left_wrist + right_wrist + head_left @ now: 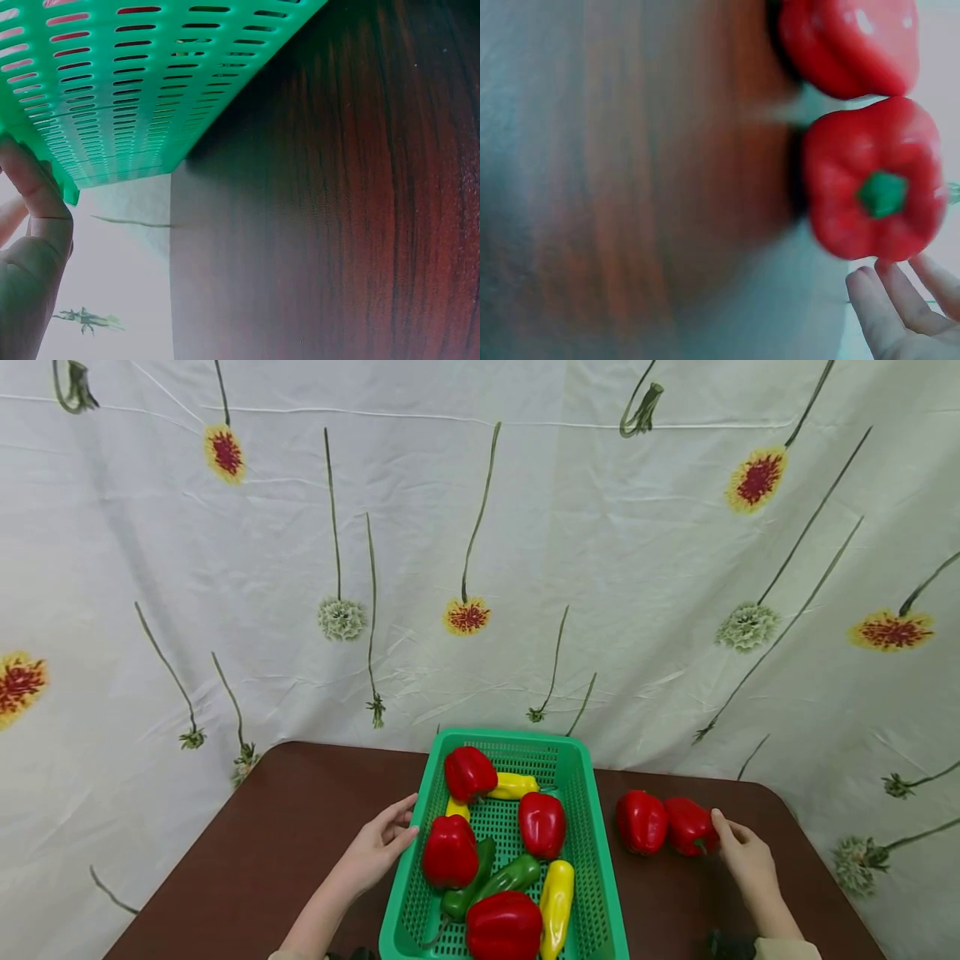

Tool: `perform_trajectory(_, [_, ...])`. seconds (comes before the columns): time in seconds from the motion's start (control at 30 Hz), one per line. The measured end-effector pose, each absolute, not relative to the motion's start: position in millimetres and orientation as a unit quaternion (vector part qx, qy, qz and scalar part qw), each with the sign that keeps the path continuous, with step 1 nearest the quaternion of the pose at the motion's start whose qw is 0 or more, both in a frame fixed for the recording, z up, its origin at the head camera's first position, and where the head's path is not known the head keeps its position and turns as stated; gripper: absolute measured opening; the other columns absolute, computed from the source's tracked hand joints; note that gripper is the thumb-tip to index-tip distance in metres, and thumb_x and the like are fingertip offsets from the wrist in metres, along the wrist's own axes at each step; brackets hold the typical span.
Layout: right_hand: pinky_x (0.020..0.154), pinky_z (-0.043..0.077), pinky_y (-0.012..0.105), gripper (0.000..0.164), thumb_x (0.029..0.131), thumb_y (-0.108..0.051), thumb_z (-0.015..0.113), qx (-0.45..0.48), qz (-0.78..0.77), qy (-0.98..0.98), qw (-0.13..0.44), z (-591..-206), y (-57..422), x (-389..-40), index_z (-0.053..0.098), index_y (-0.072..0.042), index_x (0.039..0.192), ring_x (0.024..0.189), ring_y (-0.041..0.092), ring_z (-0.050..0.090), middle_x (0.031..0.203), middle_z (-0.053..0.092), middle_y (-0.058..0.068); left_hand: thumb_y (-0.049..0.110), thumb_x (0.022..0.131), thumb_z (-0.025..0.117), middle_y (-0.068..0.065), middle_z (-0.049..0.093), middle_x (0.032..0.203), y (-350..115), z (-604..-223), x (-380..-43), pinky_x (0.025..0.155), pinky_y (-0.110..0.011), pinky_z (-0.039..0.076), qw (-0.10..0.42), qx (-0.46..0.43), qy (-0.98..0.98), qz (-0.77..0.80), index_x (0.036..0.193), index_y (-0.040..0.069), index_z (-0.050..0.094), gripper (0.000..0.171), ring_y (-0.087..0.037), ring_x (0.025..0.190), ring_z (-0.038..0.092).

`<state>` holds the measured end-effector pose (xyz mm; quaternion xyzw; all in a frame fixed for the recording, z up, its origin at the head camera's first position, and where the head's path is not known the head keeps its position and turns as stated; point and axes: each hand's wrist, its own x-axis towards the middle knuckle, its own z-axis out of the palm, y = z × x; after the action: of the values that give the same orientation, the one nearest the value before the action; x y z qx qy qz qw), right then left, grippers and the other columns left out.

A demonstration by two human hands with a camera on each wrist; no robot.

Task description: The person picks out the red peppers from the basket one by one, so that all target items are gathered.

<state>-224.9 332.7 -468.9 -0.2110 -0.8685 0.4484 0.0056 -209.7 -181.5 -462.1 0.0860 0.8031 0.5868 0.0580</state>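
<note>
A green plastic basket [600, 860] holds several red bell peppers [542, 825], long yellow peppers [557, 906] and dark green peppers [510, 878]. At its left rim, my left hand [378, 842] rests its fingertips against the edge; the left wrist view shows fingers [37, 195] at the basket's rim. On the table right of the basket, two red bell peppers lie side by side, a left one [641, 822] and a right one [688, 827]. With fairly straight fingers, my right hand [748, 856] touches the right side of the right pepper [840, 165], whose green stem faces the right wrist camera.
The dark brown wooden table [300, 810] carries everything. Behind it hangs a pale cloth [420, 527] printed with flowers, close to the table's far edge. A dark object [731, 945] shows by the right wrist, too indistinct to identify.
</note>
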Motion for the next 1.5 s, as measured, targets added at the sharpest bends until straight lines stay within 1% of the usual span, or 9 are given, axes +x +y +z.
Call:
perform_trajectory(0.07, [0.106, 0.035, 0.062, 0.089, 0.099, -0.063, 0.026, -0.213, 0.443, -0.871, 0.02, -463, 330, -225, 0.033, 0.013, 0.145, 0.13, 0.051, 0.041, 0.145, 0.035, 0.039, 0.015, 0.1, 0.058, -0.021, 0.053, 0.123, -182, -462, -210, 0.078, -0.021, 0.05, 0.057, 0.085, 0.804, 0.586, 0.149, -0.003, 0.036, 0.057, -0.011, 0.094, 0.06])
perform_trajectory(0.17, [0.108, 0.029, 0.063, 0.085, 0.1, -0.061, 0.028, -0.213, 0.443, -0.87, 0.037, -454, 326, -226, 0.035, 0.009, 0.146, 0.134, 0.052, 0.032, 0.148, 0.032, 0.036, 0.015, 0.1, 0.058, -0.021, 0.053, 0.123, -183, -462, -209, 0.078, -0.021, 0.05, 0.057, 0.084, 0.805, 0.585, 0.149, -0.002, 0.036, 0.057, -0.011, 0.094, 0.06])
perform_trajectory(0.4, [0.108, 0.031, 0.061, 0.077, 0.1, -0.059, 0.034, -0.191, 0.45, -0.869, 0.073, -426, 303, -229, 0.041, 0.002, 0.146, 0.136, 0.047, 0.034, 0.149, 0.038, 0.031, 0.015, 0.1, 0.058, -0.021, 0.053, 0.123, -184, -462, -210, 0.078, -0.021, 0.05, 0.055, 0.084, 0.805, 0.584, 0.149, -0.002, 0.036, 0.057, -0.011, 0.094, 0.06])
perform_trajectory(0.63, [0.111, 0.03, 0.059, 0.076, 0.1, -0.059, 0.039, -0.131, 0.478, -0.867, 0.057, -399, 272, -230, 0.036, -0.002, 0.151, 0.139, 0.044, 0.034, 0.153, 0.035, 0.027, 0.015, 0.1, 0.058, -0.021, 0.053, 0.124, -186, -463, -210, 0.078, -0.021, 0.05, 0.054, 0.086, 0.806, 0.584, 0.149, -0.003, 0.036, 0.057, -0.011, 0.094, 0.061])
perform_trajectory(0.8, [0.112, 0.03, 0.057, 0.072, 0.099, -0.057, 0.044, -0.092, 0.498, -0.861, 0.054, -384, 248, -231, 0.038, -0.006, 0.15, 0.141, 0.039, 0.034, 0.154, 0.037, 0.022, 0.015, 0.1, 0.058, -0.021, 0.053, 0.124, -186, -463, -210, 0.078, -0.02, 0.05, 0.052, 0.087, 0.807, 0.582, 0.149, -0.003, 0.036, 0.057, -0.01, 0.094, 0.061])
perform_trajectory(0.97, [0.115, 0.03, 0.053, 0.065, 0.099, -0.051, 0.051, -0.053, 0.54, -0.838, 0.053, -373, 224, -231, 0.042, -0.009, 0.148, 0.143, 0.033, 0.035, 0.154, 0.04, 0.016, 0.016, 0.1, 0.058, -0.022, 0.053, 0.123, -186, -463, -210, 0.077, -0.02, 0.05, 0.052, 0.087, 0.807, 0.581, 0.149, -0.003, 0.036, 0.057, -0.008, 0.093, 0.06])
perform_trajectory(1.17, [0.114, 0.034, 0.049, 0.058, 0.098, -0.043, 0.058, 0.015, 0.574, -0.818, 0.047, -367, 189, -232, 0.045, -0.011, 0.145, 0.14, 0.027, 0.041, 0.151, 0.044, 0.011, 0.016, 0.1, 0.058, -0.023, 0.053, 0.124, -186, -464, -210, 0.077, -0.021, 0.05, 0.048, 0.093, 0.81, 0.577, 0.149, -0.004, 0.036, 0.057, -0.005, 0.092, 0.06])
perform_trajectory(1.27, [0.113, 0.035, 0.048, 0.056, 0.098, -0.039, 0.061, 0.045, 0.577, -0.815, 0.037, -369, 171, -231, 0.046, -0.012, 0.145, 0.14, 0.028, 0.042, 0.151, 0.046, 0.011, 0.016, 0.1, 0.058, -0.023, 0.052, 0.124, -186, -463, -211, 0.077, -0.021, 0.05, 0.049, 0.095, 0.809, 0.578, 0.149, -0.004, 0.036, 0.057, -0.006, 0.092, 0.06])
perform_trajectory(1.5, [0.112, 0.037, 0.047, 0.057, 0.094, -0.029, 0.069, 0.091, 0.588, -0.804, 0.008, -379, 135, -230, 0.049, -0.009, 0.143, 0.14, 0.029, 0.042, 0.148, 0.048, 0.011, 0.016, 0.1, 0.058, -0.023, 0.052, 0.125, -182, -463, -210, 0.078, -0.021, 0.05, 0.057, 0.092, 0.806, 0.582, 0.15, -0.003, 0.035, 0.058, -0.008, 0.094, 0.061])
